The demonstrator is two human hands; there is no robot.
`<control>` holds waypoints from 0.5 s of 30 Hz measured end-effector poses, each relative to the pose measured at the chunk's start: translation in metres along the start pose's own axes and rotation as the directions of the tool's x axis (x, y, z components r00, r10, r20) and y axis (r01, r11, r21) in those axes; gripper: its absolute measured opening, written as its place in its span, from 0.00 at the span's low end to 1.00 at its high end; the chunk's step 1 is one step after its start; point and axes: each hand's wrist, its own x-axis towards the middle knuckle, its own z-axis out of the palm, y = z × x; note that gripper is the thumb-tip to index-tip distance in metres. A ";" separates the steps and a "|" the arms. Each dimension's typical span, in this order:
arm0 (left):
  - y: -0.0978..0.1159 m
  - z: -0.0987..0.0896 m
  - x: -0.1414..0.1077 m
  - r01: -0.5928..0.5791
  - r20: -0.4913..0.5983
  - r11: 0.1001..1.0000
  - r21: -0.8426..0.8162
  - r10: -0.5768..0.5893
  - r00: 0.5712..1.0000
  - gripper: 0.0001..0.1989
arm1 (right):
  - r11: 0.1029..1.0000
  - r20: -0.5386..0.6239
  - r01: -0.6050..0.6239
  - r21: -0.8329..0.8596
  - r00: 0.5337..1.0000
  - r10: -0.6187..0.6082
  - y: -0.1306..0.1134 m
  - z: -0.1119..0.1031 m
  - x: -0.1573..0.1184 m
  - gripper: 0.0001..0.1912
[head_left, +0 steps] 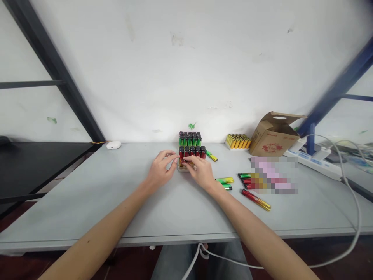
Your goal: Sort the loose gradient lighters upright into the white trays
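In the middle of the desk, slim red-and-gold lighters point(181, 155) with black tops stand upright in rows in a pale tray point(183, 169). My left hand point(161, 169) is at the tray's left front corner, its fingers curved and slightly apart, the index fingertip at the corner lighter. From the right, my right hand point(201, 171) reaches over the tray front, thumb and fingers pinched on a red lighter, largely hidden by the fingers. Directly behind stand rows of green lighters point(190, 139) with black tops.
Loose green-yellow lighters point(225, 180) and a red-gold lighter point(256, 200) lie to the right, near a blurred pink patch point(272, 171). Further back are yellow lighters point(238, 141) in a tray, a cardboard box point(274, 136), a power strip point(314, 163) with cables, and a white case point(113, 145).
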 end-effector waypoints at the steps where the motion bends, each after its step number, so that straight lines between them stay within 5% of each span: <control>1: 0.001 0.001 -0.001 -0.005 0.003 1.000 -0.004 0.005 1.000 0.13 | 0.999 -0.001 0.022 -0.024 1.000 -0.022 0.000 0.000 0.000 0.13; 8: 0.006 -0.001 0.000 0.036 -0.006 0.999 -0.003 -0.036 0.999 0.15 | 0.918 0.052 0.186 -0.350 0.982 -0.179 -0.004 -0.003 0.001 0.25; 15: 0.003 0.000 -0.001 0.061 0.061 0.998 0.021 -0.062 0.996 0.17 | 0.908 0.116 0.199 -0.368 0.979 -0.168 -0.005 -0.003 -0.002 0.32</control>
